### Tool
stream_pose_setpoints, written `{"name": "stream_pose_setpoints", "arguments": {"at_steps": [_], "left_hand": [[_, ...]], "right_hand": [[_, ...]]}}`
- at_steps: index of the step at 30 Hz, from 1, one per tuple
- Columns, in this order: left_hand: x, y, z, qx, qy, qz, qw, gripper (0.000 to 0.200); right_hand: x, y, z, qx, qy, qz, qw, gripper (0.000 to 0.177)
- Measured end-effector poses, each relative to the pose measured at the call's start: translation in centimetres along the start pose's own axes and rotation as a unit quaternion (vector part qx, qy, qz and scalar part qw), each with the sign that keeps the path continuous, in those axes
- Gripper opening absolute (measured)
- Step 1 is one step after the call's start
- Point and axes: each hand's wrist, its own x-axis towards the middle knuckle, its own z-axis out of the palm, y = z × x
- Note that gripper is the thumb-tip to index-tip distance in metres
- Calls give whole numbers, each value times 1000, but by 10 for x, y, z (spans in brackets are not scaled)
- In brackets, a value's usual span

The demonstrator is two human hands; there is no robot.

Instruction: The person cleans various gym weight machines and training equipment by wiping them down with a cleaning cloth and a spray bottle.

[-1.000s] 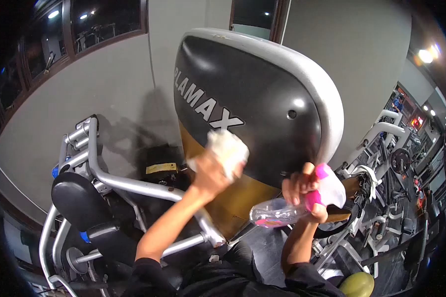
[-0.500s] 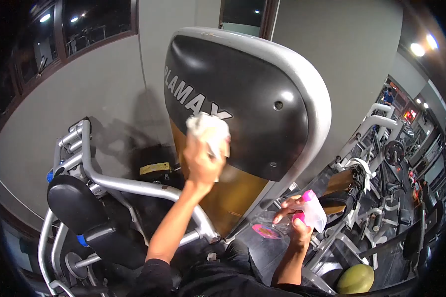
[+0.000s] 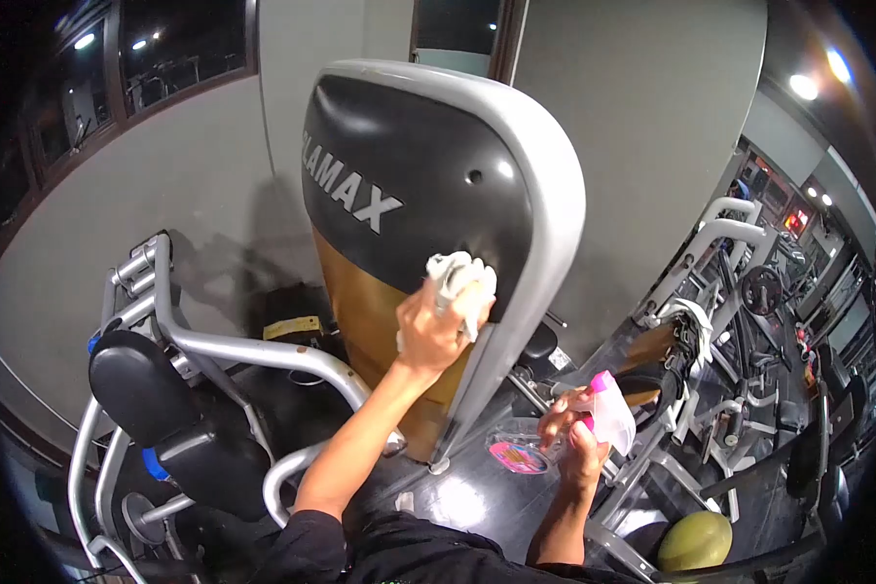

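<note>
The floor (image 3: 492, 501) is dark and smooth, with thin seam lines and a bright patch of reflected light. On it stands a tall, rounded machine housing with black and gold panels and a silver rim (image 3: 399, 185). To its left, a silver tubular frame with black pads (image 3: 253, 355) stands near the wall. Farther right, silver-framed gym machines (image 3: 740, 229) stand in a crowded group. Whether the yellow-green rounded object (image 3: 695, 541) at lower right touches the floor cannot be told.
</note>
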Motion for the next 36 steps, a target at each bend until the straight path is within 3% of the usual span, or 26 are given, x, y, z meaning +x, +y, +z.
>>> {"name": "stream_pose_setpoints", "arguments": {"at_steps": [3, 5, 9, 13, 17, 21, 25, 29, 34, 36], "left_hand": [[-38, 18, 17, 60, -67, 53, 995, 37], [-66, 24, 21, 40, -86, 31, 995, 35], [-109, 38, 15, 26, -121, -224, 967, 27], [-93, 57, 5, -109, -5, -331, 937, 20], [-110, 53, 2, -149, 164, -468, 855, 20], [-112, 61, -16, -146, 162, -431, 875, 19], [-109, 66, -35, -187, 161, -483, 840, 21], [-109, 60, -43, -177, 174, -473, 845, 20], [-89, 69, -62, -137, 137, -412, 890, 20], [-79, 70, -64, -128, 133, -401, 897, 19]], "right_hand": [[-20, -14, -7, 2, 0, 19, 1000, 45], [-35, -20, -12, -13, -7, 13, 1000, 43], [-58, -34, -1, -78, -6, 43, 996, 34], [-65, -47, 12, -162, -67, -54, 983, 32], [-62, -58, 21, -294, -66, -115, 946, 16], [-54, -63, 42, -265, -49, -138, 953, 13], [-48, -66, 51, -237, -36, -144, 960, 16], [-44, -64, 57, -240, -54, -137, 959, 15], [-32, -42, 51, -237, -70, -148, 958, 17], [-21, -26, 44, -317, -91, -213, 920, 25]]}}
